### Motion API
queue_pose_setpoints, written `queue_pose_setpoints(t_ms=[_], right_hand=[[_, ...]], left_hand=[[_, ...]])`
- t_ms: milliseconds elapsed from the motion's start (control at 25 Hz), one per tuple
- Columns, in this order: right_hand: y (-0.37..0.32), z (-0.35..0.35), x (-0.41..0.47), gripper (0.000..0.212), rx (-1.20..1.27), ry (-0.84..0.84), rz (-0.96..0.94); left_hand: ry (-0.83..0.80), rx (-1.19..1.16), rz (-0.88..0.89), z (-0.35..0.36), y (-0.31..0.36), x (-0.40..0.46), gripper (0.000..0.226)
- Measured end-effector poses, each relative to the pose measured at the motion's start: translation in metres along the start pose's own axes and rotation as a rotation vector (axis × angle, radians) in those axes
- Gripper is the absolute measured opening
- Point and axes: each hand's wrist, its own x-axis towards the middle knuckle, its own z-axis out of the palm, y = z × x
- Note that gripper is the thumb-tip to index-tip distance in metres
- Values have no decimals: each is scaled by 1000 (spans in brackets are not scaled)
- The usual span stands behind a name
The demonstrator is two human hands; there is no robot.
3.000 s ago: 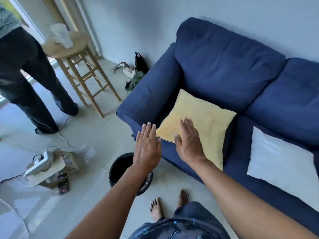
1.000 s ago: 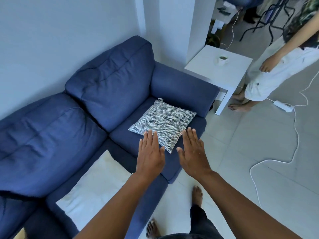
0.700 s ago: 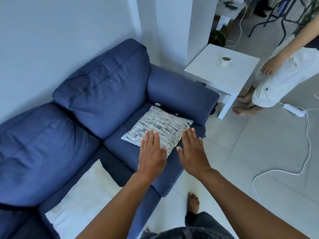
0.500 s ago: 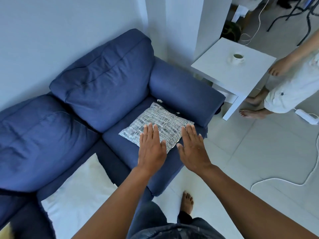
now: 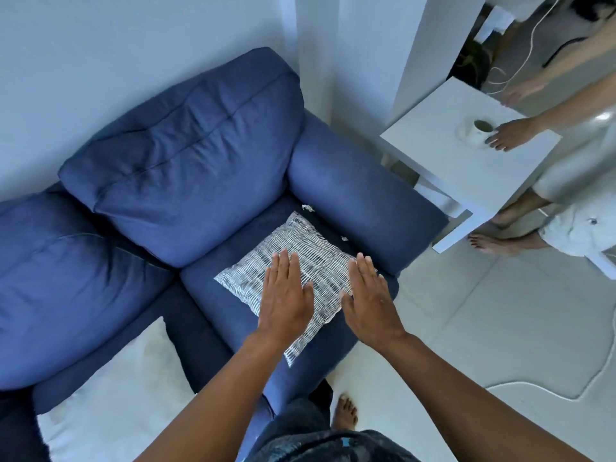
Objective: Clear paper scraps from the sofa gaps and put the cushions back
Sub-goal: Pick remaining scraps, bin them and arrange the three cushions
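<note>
While both hands hover flat, patterned cushion lies beneath.

white side table w/ mug, bystander's hand touching mug, floor cable

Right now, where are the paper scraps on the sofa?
In the head view, two small white paper scraps sit in the gap between the striped cushion and the sofa's armrest, right of centre: one by the cushion's far corner, the other nearer along that gap.
</note>
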Motion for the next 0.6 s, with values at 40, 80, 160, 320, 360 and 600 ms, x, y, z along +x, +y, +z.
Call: queue_pose_setpoints(t_ms=[40, 80, 160, 320, 360, 600], right_hand=[[0, -2, 14, 63, -1, -1, 7], [-1, -4, 29, 64, 6, -4, 18], [-2, -5, 55, 64, 28, 10, 44], [8, 4, 97, 63, 79, -12, 92], [11, 8, 102, 63, 88, -19, 98], [58, 52, 171, 62, 126, -136, 143]], left_hand=[[13, -14, -6, -3, 0, 13, 65], [15, -25, -16, -6, -2, 27, 65], [9, -33, -10, -10, -6, 52, 64], [-30, -61, -30, -2, -10, 107, 61], [-28, -72, -44, 1, -8, 116, 60], [-56, -93, -176, 51, -20, 193, 56]])
